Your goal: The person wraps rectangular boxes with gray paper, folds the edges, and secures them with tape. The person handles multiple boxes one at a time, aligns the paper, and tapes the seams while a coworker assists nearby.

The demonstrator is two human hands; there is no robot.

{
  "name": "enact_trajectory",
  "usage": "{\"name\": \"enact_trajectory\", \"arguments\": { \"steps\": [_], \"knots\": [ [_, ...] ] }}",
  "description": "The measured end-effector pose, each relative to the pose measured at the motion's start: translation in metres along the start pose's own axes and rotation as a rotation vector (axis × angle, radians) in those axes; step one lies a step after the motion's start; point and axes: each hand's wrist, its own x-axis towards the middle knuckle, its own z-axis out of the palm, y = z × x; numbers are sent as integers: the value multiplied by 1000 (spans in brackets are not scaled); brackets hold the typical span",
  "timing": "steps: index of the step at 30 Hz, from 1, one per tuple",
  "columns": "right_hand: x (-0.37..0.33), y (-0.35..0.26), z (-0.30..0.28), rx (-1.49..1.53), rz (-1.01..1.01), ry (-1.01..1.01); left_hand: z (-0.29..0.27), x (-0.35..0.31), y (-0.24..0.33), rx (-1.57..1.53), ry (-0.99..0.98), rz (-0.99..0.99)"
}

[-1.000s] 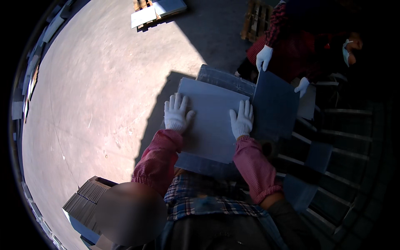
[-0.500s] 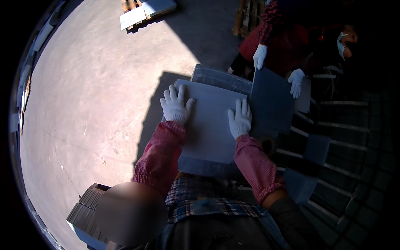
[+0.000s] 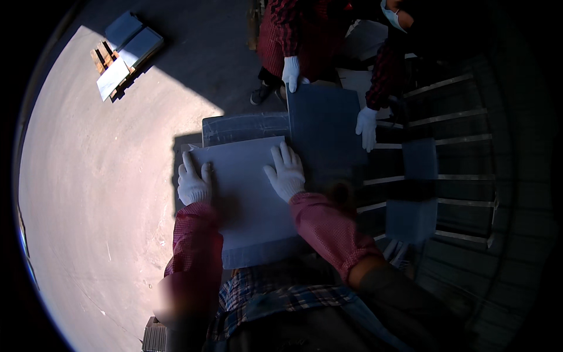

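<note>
A pale, flat square sheet lies before me on a darker slab, whose near edge sticks out below it. My left hand, in a white knit glove, rests at the sheet's left edge, fingers stretched and thumb apart. Across the sheet, my right hand, gloved alike, lies flat near the far right corner with its fingers extended. Neither hand grips anything. Against the sheet's right side is a dark square panel, with a co-worker's gloved hands at its far left corner and right edge.
Behind the sheet shows a dark, scuffed slab. A rack of pale bars stands to the right, bearing small dark panels. Far left, a wooden pallet carries panels. A stack of thin pieces sits at the lower left.
My view has swung right, so the sheet appears farther left and lower. My right hand has turned inward and lies farther onto the sheet. The left stays by the left edge.
</note>
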Motion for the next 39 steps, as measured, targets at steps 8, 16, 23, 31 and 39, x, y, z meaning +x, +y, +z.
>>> {"name": "enact_trajectory", "arguments": {
  "steps": [8,16,23,31,39],
  "knots": [
    [2,2,-10,70,2,25,12,4,-4,-7,-68,-50],
    [1,3,-8,60,47,-40,8,4,8,57,-125,-109],
    [2,8,-23,102,81,-105,7,1,21,-18,-196,-137],
    [1,11,-24,167,85,-56,6,-1,26,-3,-205,-158],
    [1,12,-18,178,90,-42,3,-6,36,5,-193,-141]
  ]
}}
